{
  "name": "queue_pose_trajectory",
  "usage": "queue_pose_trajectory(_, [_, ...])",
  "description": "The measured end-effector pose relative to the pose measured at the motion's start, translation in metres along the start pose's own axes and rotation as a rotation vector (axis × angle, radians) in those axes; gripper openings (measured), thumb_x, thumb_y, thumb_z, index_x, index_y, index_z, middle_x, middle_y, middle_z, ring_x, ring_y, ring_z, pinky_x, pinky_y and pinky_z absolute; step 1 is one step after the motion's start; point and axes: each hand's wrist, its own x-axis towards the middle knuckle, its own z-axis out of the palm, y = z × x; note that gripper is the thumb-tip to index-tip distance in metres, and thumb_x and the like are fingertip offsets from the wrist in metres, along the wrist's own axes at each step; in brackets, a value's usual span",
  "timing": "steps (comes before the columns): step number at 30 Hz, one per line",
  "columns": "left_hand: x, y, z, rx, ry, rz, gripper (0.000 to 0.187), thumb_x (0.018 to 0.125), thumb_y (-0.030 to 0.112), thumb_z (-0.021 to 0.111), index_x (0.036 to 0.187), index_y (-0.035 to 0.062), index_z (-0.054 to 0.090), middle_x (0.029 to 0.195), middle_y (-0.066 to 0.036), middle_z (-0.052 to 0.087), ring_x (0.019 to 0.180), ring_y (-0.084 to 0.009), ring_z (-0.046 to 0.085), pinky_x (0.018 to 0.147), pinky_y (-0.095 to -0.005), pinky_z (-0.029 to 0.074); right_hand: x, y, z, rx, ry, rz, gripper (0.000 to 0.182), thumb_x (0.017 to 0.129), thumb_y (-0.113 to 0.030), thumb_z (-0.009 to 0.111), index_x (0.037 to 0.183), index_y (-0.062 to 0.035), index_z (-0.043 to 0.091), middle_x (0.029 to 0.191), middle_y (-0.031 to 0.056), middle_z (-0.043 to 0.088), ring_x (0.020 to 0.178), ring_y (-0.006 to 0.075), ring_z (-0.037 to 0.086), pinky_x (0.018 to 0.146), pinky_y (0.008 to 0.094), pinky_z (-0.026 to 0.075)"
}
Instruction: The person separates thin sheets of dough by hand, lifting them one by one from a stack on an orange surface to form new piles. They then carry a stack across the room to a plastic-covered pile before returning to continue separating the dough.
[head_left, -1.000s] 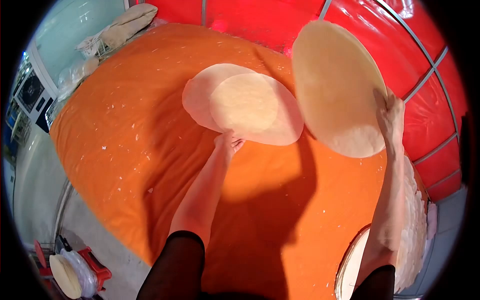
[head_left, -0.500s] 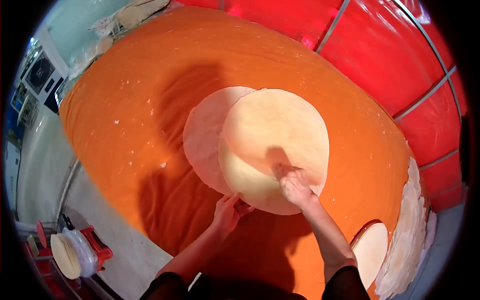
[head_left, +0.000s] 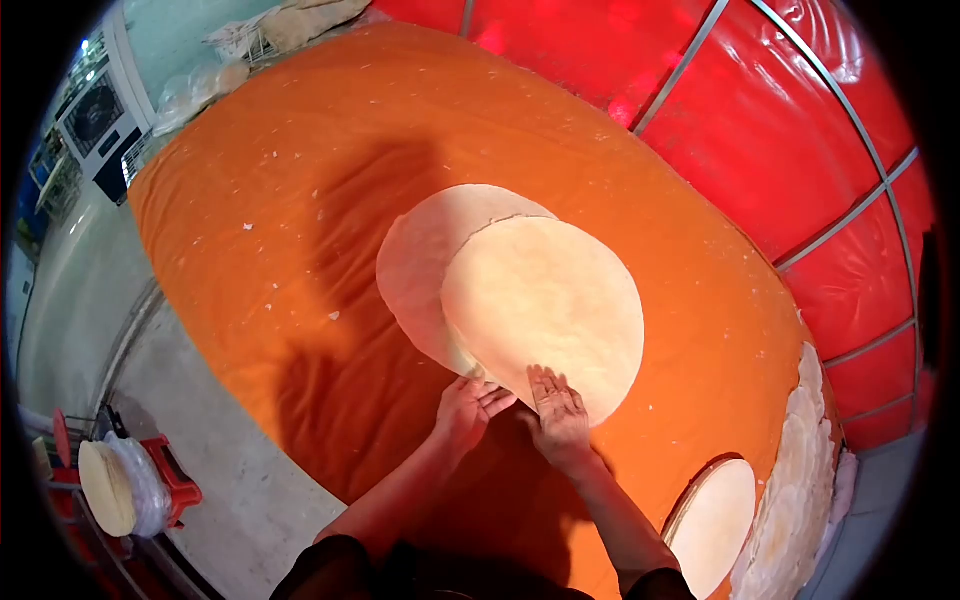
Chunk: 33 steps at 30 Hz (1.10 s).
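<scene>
Orange cloth (head_left: 300,200) covers the big work surface under a red tarp wall (head_left: 760,130), white flakes scattered over it. Right hand (head_left: 558,412) lies flat, fingers spread, palm down on the near edge of the top round flatbread (head_left: 545,310); left hand (head_left: 468,408), just beside it, fingers curled at the same near edge, grip not clear. Beyond both hands a second flatbread (head_left: 425,260) lies partly under the first; a stack of flatbreads (head_left: 715,525) sits off to the right of the right hand.
</scene>
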Motion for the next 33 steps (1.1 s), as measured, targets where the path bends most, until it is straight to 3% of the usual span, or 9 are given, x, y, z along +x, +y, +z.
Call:
queue_pose_trajectory(1, [-0.001, 0.0, 0.0, -0.008, -0.004, -0.032, 0.029, 0.093, 0.022, 0.039, 0.112, -0.0001, 0.042, 0.11, -0.014, 0.053, 0.095, -0.0255, 0.056, 0.084, -0.0405, 0.046, -0.001, 0.006, 0.007, -0.018, 0.059, -0.063, 0.041, 0.075, -0.007, 0.05, 0.116, 0.0012, 0.048, 0.1, 0.0171, 0.058, 0.091, 0.0289, 0.058, 0.078, 0.0395, 0.047])
queue_pose_trajectory(3, [-0.005, 0.001, -0.004, -0.019, -0.008, -0.084, 0.031, 0.093, 0.023, 0.039, 0.112, -0.0006, 0.042, 0.11, -0.015, 0.052, 0.096, -0.0264, 0.055, 0.084, -0.0409, 0.046, -0.003, 0.035, 0.005, 0.028, -0.466, 0.179, 0.031, 0.078, -0.007, 0.049, 0.108, 0.0024, 0.053, 0.083, 0.0183, 0.061, 0.077, 0.0308, 0.061, 0.066, 0.0422, 0.05])
queue_pose_trajectory(5, [-0.013, -0.009, -0.013, -0.015, -0.036, -0.057, 0.031, 0.093, 0.024, 0.04, 0.111, -0.0011, 0.043, 0.109, -0.015, 0.053, 0.095, -0.0269, 0.055, 0.083, -0.0407, 0.046, 0.034, 0.056, -0.037, 0.09, 0.049, 0.032, 0.021, 0.077, -0.003, 0.049, 0.095, -0.0002, 0.059, 0.062, 0.0163, 0.057, 0.055, 0.0289, 0.059, 0.049, 0.0371, 0.048])
queue_pose_trajectory(8, [-0.045, -0.046, -0.026, 0.088, -0.049, -0.123, 0.033, 0.092, 0.026, 0.041, 0.11, -0.0013, 0.044, 0.108, -0.015, 0.054, 0.095, -0.0269, 0.055, 0.082, -0.039, 0.047, 0.095, 0.084, -0.106, 0.239, 0.182, 0.275, 0.032, 0.067, 0.004, 0.052, 0.098, -0.0004, 0.059, 0.061, 0.0157, 0.056, 0.051, 0.0275, 0.055, 0.048, 0.0349, 0.046])
queue_pose_trajectory(12, [-0.074, -0.04, -0.037, 0.154, 0.124, -0.217, 0.031, 0.091, 0.024, 0.044, 0.108, -0.0018, 0.047, 0.103, -0.013, 0.056, 0.091, -0.0232, 0.057, 0.081, -0.0358, 0.047, 0.124, 0.013, -0.175, -0.242, 0.208, -0.102, 0.042, 0.06, 0.008, 0.051, 0.101, 0.0011, 0.057, 0.072, 0.0136, 0.059, 0.054, 0.024, 0.055, 0.047, 0.0326, 0.046])
queue_pose_trajectory(16, [-0.062, 0.025, -0.044, 0.161, 0.144, 0.151, 0.026, 0.09, 0.02, 0.046, 0.104, -0.0011, 0.05, 0.096, -0.009, 0.059, 0.087, -0.0203, 0.058, 0.078, -0.0349, 0.048, 0.088, -0.028, -0.091, -0.298, -0.096, -0.226, 0.055, 0.065, -0.004, 0.048, 0.118, 0.0095, 0.041, 0.095, 0.0188, 0.058, 0.073, 0.0226, 0.058, 0.054, 0.0308, 0.048])
queue_pose_trajectory(18, [-0.047, 0.029, -0.06, 0.303, 0.115, 0.121, 0.024, 0.09, 0.02, 0.046, 0.102, -0.0007, 0.051, 0.095, -0.008, 0.059, 0.086, -0.0191, 0.059, 0.077, -0.0342, 0.048, 0.069, -0.027, -0.027, -0.197, -0.33, -0.271, 0.042, 0.064, -0.006, 0.05, 0.103, 0.0092, 0.05, 0.082, 0.0167, 0.057, 0.075, 0.0228, 0.059, 0.053, 0.0318, 0.047])
queue_pose_trajectory(24, [-0.056, 0.008, -0.059, 0.273, 0.151, 0.165, 0.022, 0.09, 0.016, 0.044, 0.099, -0.0017, 0.054, 0.091, -0.009, 0.061, 0.083, -0.0189, 0.06, 0.077, -0.0322, 0.049, 0.04, -0.05, 0.019, -0.109, -0.223, -0.232, 0.032, 0.068, -0.007, 0.051, 0.097, 0.0051, 0.054, 0.065, 0.0125, 0.056, 0.069, 0.0226, 0.057, 0.048, 0.034, 0.045])
queue_pose_trajectory(33, [-0.054, 0.017, -0.05, 0.285, 0.074, 0.123, 0.02, 0.087, 0.008, 0.043, 0.102, -0.0004, 0.055, 0.094, -0.008, 0.06, 0.084, -0.0169, 0.059, 0.076, -0.0306, 0.048, 0.026, -0.086, 0.034, -0.017, -0.13, -0.166, 0.049, 0.072, -0.007, 0.048, 0.116, 0.0112, 0.04, 0.099, 0.0252, 0.052, 0.086, 0.0335, 0.054, 0.074, 0.0372, 0.048])
